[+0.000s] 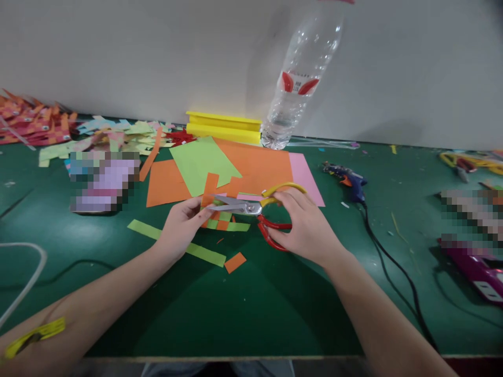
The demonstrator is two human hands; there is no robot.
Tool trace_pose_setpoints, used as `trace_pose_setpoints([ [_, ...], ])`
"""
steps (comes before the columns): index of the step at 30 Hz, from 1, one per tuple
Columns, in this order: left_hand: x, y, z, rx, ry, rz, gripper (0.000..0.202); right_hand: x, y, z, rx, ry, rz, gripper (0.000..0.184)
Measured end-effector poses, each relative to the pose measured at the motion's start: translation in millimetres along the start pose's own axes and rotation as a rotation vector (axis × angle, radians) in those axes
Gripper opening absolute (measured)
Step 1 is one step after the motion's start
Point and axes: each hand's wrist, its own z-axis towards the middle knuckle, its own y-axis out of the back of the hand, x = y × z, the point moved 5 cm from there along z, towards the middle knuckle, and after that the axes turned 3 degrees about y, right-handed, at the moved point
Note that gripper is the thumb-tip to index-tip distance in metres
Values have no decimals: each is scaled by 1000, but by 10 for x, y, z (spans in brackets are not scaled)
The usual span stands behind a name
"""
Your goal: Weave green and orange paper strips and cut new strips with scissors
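Pinch the woven paper by its edge

My left hand pinches it over the table; my right hand grips the scissors, blades across it. I judge it light, bendy and easily torn.

Apparently a craft workshop.
Scissors above a green worktable strewn with paper sheets, heaped paper strips and a corded glue gun.
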Motion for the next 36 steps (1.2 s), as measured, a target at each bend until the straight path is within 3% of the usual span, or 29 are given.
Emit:
trace_pose_setpoints([
  [14, -31, -7, -6, 2, -10, 10, 25, -27, -30, -12, 19, 0, 15, 41],
  [23, -31, -20, -2, 40, -11, 4, 14, -17, -45, -13, 22, 4, 7, 42],
  [36, -29, -39, -2, 53, 7, 69, 21, -14, -59, -13, 39, 0, 41, 41],
])
